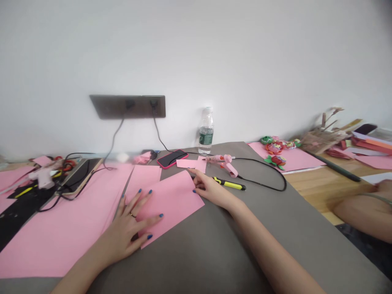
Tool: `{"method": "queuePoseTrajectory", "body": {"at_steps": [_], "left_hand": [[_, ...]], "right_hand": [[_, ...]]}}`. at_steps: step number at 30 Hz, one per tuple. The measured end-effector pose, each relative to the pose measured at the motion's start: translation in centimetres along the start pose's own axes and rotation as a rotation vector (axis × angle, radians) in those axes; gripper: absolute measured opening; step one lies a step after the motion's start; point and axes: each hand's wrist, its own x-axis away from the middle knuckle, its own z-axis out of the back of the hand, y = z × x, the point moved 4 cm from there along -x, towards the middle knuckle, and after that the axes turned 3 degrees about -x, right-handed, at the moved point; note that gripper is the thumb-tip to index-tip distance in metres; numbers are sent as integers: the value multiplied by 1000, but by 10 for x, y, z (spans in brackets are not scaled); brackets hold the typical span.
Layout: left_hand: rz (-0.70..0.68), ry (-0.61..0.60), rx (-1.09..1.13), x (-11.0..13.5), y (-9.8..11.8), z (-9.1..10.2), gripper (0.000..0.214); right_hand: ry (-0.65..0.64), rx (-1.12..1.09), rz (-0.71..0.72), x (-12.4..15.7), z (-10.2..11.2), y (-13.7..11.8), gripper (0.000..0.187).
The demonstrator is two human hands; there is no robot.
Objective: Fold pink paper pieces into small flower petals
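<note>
A sheet of pink paper (176, 196) lies at an angle on the grey tabletop. My left hand (131, 222) rests on its left side, fingers spread and blue nails showing, with a ring on one finger. At the sheet's right edge, my right hand (208, 188) has its thumb on top and its index finger by the upper corner, closed on the edge. Just beyond that hand are a yellow and black utility knife (232, 185) and a pink glue gun (225, 162) with a black cord. Small pink paper pieces (187, 163) lie behind the sheet.
Large pink sheets (70, 228) cover the left side, with a phone (81, 175) and cables on them. A red-edged phone (173, 158) and a water bottle (206, 132) stand near the wall. Paper flowers (275, 151) are at right, near another person's arm (364, 212).
</note>
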Motion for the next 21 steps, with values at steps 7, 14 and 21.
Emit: {"method": "queuePoseTrajectory", "body": {"at_steps": [7,14,21], "left_hand": [[-59,40,-45,1,3,2,55],[-91,31,-55,-1,6,5,56],[-88,38,-25,-1,5,4,56]], "right_hand": [[4,-5,4,0,0,-1,74],[10,11,4,0,-1,-2,70],[30,27,17,-1,-2,3,69]]}}
